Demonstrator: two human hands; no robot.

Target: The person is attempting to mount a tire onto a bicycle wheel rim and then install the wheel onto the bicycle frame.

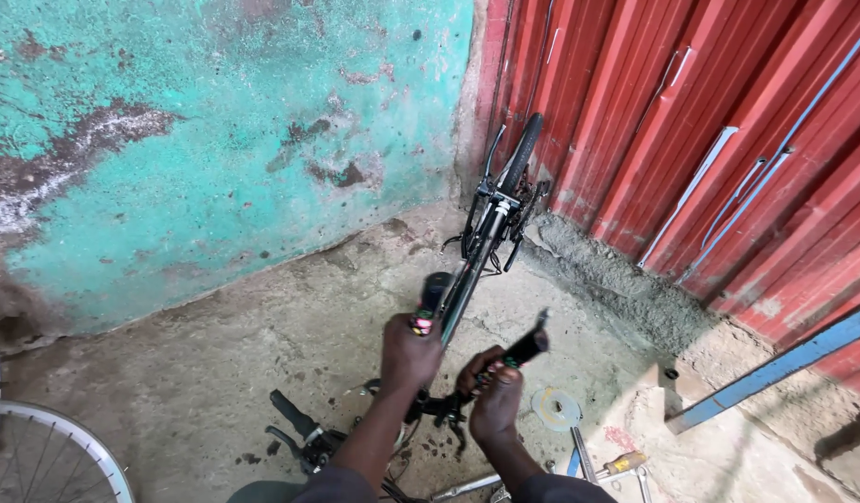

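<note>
1. Two dark sleeves entered from the bottom edge of the head view, nearest the camera, each leading to a bare hand over a black bicycle (474,265) that stood nose-in toward the corner of the walls.
2. Left hand (409,354) was closed in a fist around the left handlebar grip (429,300), a black grip with coloured bands; it appeared to steady the bars.
3. Right hand (493,396) was closed around the right handlebar grip (521,348), with a brake lever (541,324) sticking up beyond it. Both grips sat close together, so the bars looked turned or loose; which one could not be told.
4. Front wheel (521,152) leaned against the seam where a peeling turquoise wall (216,140) met a red corrugated metal shutter (709,140), probably so that the bicycle stayed upright.
5. On the concrete floor (216,373) near the right hand lay a flat round metal disc (556,408), a screwdriver with a yellow handle (623,462) and a wrench (463,487), kept within reach.
6. Another handlebar part with a black grip (295,416) lay on the ground just left of the left forearm.
7. A spoked bicycle wheel (48,456) showed at the lower left corner, well apart from the hands.
8. No box, tray or other container was visible; the tools lay loose on the floor.
</note>
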